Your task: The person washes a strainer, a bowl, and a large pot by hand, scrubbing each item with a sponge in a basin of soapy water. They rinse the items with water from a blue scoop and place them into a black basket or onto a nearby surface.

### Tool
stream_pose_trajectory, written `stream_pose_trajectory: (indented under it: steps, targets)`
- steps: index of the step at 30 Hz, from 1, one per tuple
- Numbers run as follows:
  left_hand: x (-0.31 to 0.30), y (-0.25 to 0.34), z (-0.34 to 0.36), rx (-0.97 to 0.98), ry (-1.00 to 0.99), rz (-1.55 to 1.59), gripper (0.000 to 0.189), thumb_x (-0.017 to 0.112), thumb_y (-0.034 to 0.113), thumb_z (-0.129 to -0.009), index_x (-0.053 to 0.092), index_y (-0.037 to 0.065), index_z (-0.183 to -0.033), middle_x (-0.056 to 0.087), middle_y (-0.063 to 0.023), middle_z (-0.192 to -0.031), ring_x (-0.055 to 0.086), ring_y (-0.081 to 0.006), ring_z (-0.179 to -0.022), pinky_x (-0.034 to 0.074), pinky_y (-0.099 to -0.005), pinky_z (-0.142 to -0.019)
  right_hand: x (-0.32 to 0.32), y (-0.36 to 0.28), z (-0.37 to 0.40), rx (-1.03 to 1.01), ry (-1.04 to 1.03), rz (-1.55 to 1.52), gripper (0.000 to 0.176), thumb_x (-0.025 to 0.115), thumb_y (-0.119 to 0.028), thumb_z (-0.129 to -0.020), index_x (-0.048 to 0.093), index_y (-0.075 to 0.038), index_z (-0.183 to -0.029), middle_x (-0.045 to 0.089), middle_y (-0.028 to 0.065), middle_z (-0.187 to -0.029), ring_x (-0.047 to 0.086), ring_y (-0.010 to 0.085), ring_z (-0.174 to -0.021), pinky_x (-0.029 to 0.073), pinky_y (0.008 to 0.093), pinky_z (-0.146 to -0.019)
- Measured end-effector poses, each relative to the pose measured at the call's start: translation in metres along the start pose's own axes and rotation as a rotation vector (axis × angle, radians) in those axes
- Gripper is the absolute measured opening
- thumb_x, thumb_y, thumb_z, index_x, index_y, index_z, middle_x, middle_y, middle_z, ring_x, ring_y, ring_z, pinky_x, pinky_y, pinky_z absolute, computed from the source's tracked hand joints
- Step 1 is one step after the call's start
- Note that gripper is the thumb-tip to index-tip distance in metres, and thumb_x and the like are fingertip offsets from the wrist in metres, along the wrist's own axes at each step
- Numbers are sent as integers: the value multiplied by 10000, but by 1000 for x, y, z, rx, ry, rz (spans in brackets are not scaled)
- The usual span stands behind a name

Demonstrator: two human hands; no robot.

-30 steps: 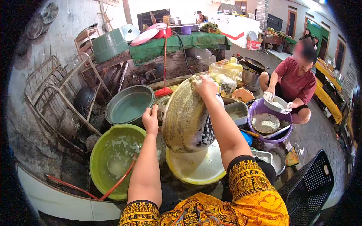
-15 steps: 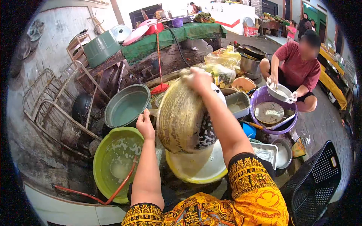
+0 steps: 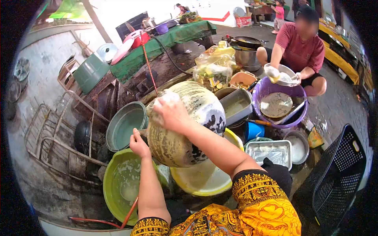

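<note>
My left hand [image 3: 140, 144] is closed around the side handle of a large, smoke-stained metal pot [image 3: 177, 139], which is tilted with its outer surface toward me. My right hand [image 3: 171, 113] presses a whitish, foamy scrubber [image 3: 168, 96] against the pot's upper side. White suds and black soot patches cover parts of the metal. Beneath the pot lies a yellow-rimmed basin [image 3: 204, 188] with a pale inside. To the left stands a green basin [image 3: 118, 192] of sudsy water, and a dark grey tub [image 3: 126, 128] of water is behind it.
A person [image 3: 301, 45] crouches at the right, holding a pale bowl [image 3: 284, 74] over a purple tub [image 3: 303, 114]. Near my right arm are a metal tray [image 3: 269, 152], a blue cup [image 3: 256, 130] and a black crate [image 3: 340, 169]. A metal rack [image 3: 59, 137] stands left.
My right hand has swept leftward and down over the pot with the scrubber. My left hand keeps its hold on the handle. The view has shifted, and the other person's hand has moved across the bowl.
</note>
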State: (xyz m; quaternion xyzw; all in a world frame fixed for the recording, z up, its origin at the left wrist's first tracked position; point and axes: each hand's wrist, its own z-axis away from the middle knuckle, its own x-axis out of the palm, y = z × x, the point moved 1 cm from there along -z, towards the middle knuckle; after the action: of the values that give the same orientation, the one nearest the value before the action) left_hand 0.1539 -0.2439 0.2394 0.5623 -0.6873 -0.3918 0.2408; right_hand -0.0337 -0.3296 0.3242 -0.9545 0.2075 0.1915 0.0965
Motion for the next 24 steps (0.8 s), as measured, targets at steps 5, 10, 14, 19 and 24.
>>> stream_pose_trajectory:
  steps: [5, 10, 14, 19, 24]
  targets:
    - [-1, 0, 1, -12, -28, 2, 525, 529, 389, -927, 361, 44, -569, 242, 27, -560, 213, -106, -550, 218, -335, -503, -4, 81, -6, 460, 56, -176, 301, 648, -393, -701, 678, -126, -836, 653, 125, -872, 620, 299, -832, 469, 427, -735]
    - [-1, -15, 0, -121, 51, -7, 484, 553, 380, -914, 458, 7, -620, 399, -3, -566, 315, -121, -561, 307, -320, -531, 49, 237, 120, 1250, -283, -315, 644, 500, -612, -746, 628, -91, -1102, 577, 181, -1187, 533, 322, -1118, 409, 385, -914]
    - [1, -45, -7, -118, 110, -2, 507, 536, 431, -909, 500, -2, -647, 445, -24, -574, 346, -146, -560, 322, -345, -544, 89, 249, 226, 1498, -290, -302, 635, 476, -589, -777, 623, -55, -1086, 576, 188, -1185, 519, 330, -1131, 400, 393, -921]
    - [-11, -28, -15, -197, 13, -179, 535, 500, 480, -910, 558, 0, -683, 454, -51, -577, 364, -174, -562, 316, -371, -552, 10, 145, 122, 1496, 26, -265, 543, 543, -516, -775, 618, -84, -1095, 607, 164, -1113, 543, 347, -1057, 416, 436, -870]
    - [-13, -37, -18, -172, 51, -182, 539, 495, 481, -910, 590, -13, -716, 510, -76, -600, 412, -208, -571, 342, -376, -566, 27, 71, 74, 570, 388, -88, 260, 710, -293, -674, 622, -129, -855, 605, 107, -884, 563, 336, -868, 439, 450, -769]
